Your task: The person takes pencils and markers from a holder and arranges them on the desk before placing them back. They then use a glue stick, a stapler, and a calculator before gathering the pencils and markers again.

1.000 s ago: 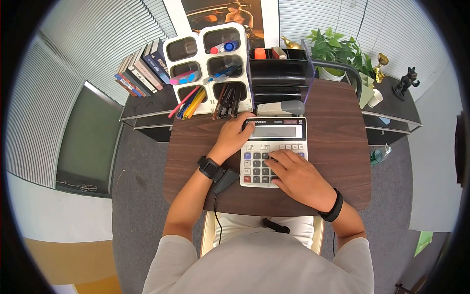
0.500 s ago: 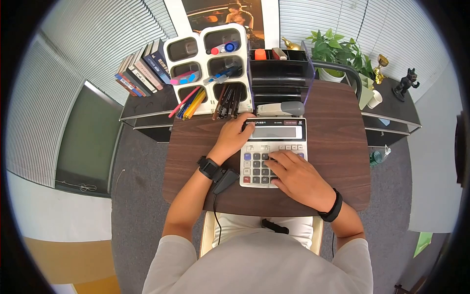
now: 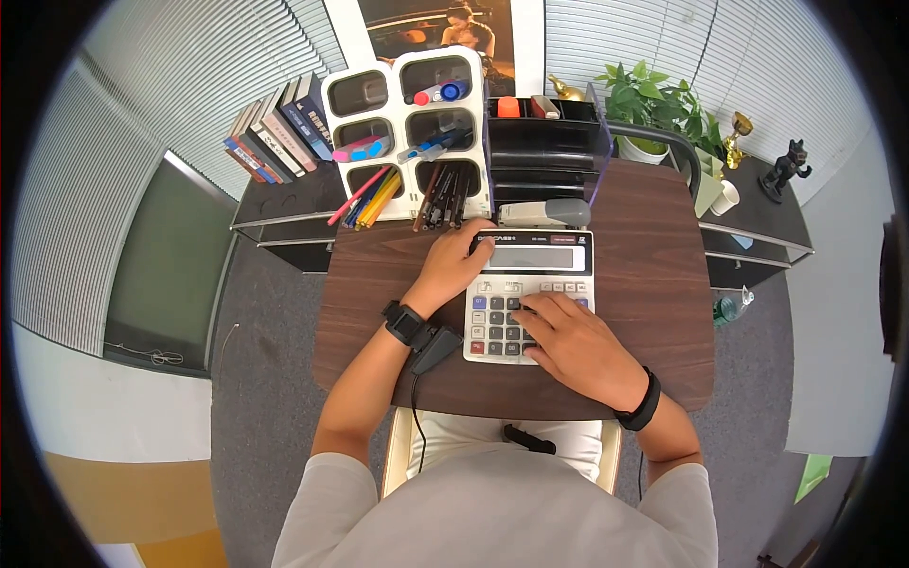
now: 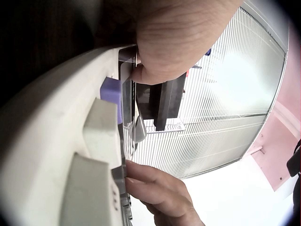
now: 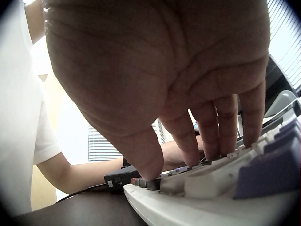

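The right hand (image 3: 589, 350) rests on the keypad of a white desk calculator (image 3: 526, 275), its fingers slightly spread and angled down; in the right wrist view, the thumb and fingertips touch the keys. The left hand (image 3: 450, 265) holds the calculator's upper-left corner, thumb on the front beside the display (image 3: 535, 258), the other fingers toward the far edge (how far under they reach is hidden). A black band (image 3: 641, 405) circles the right wrist; a black strap (image 3: 405, 324) circles the left.

The calculator lies face up on the brown bench (image 3: 653, 284), near the middle of its width, with a grey-and-white stapler (image 3: 544, 213) just beyond its top edge. Behind the left hand stands a white pen holder (image 3: 395, 112) with six compartments: coloured pencils (image 3: 377, 201) and dark pencils (image 3: 444, 199) fill the bottom two, while the upper-left one shows no pens. To its right stands a black tray rack (image 3: 538, 144).

Farther out, books (image 3: 284, 133) lean together at the left, and a leafy plant (image 3: 653, 99), a gold trophy (image 3: 736, 137) and a black figurine (image 3: 788, 170) stand at the right.
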`<action>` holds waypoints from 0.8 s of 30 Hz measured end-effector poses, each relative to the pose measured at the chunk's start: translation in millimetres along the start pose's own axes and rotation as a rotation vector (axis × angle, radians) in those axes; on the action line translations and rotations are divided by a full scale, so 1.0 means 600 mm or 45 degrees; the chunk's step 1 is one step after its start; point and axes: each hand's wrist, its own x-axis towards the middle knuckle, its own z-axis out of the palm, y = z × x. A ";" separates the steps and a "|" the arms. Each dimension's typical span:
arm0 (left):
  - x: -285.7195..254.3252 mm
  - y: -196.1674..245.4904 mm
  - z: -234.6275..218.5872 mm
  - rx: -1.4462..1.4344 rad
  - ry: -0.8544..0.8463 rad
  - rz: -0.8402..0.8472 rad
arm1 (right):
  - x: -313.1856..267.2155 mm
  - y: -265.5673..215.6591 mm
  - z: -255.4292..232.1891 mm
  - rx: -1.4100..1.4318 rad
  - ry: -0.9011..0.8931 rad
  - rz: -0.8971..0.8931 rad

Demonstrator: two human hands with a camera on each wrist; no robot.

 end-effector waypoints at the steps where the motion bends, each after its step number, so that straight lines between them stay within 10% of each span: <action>1: 0.000 -0.005 0.002 0.000 0.019 0.041 | 0.000 0.000 0.000 -0.001 -0.001 -0.001; 24: 0.001 -0.001 0.001 -0.008 0.015 0.052 | 0.001 0.000 -0.001 0.018 0.009 -0.005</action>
